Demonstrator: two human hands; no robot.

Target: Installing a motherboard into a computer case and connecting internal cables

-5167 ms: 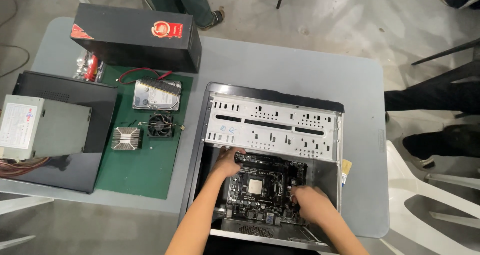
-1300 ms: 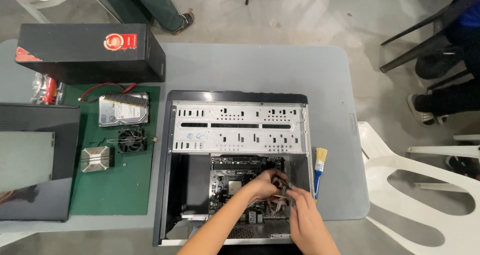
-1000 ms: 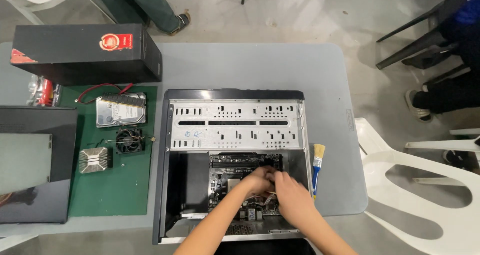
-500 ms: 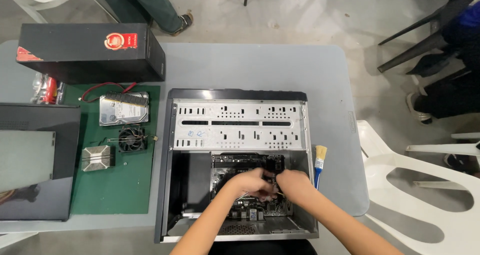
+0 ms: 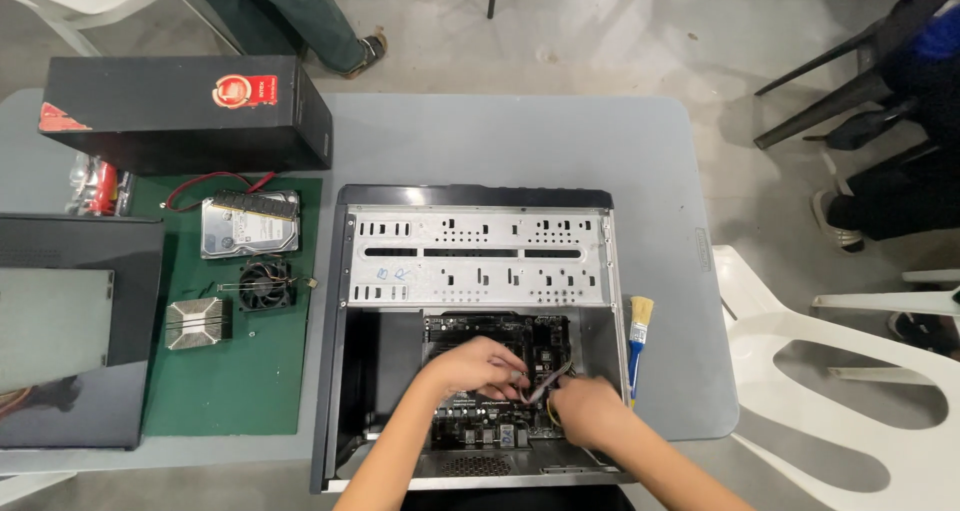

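Observation:
An open black computer case (image 5: 335, 371) lies on its side on the grey table, with a motherboard (image 5: 482, 333) in its lower half. Both my hands reach inside over the board. My left hand (image 5: 470, 366) pinches the end of a thin pinkish-grey cable (image 5: 548, 381) with its fingertips. My right hand (image 5: 585, 413) sits close to its right, fingers curled around the other part of the same cable. The board under my hands is hidden.
A perforated metal drive bay (image 5: 470, 261) fills the case's upper half. A blue-handled brush (image 5: 637, 341) lies right of the case. On the green mat (image 5: 230, 401): hard drive (image 5: 250, 226), fan (image 5: 265, 283), heatsink (image 5: 197, 323). A black box (image 5: 190, 111), a black panel (image 5: 70, 381), a white chair (image 5: 850, 371) and a person's legs (image 5: 290, 21) surround the table.
My hands, apart at the board's two sides five seconds ago, have come together at its right part. The cable now shows stretched between them.

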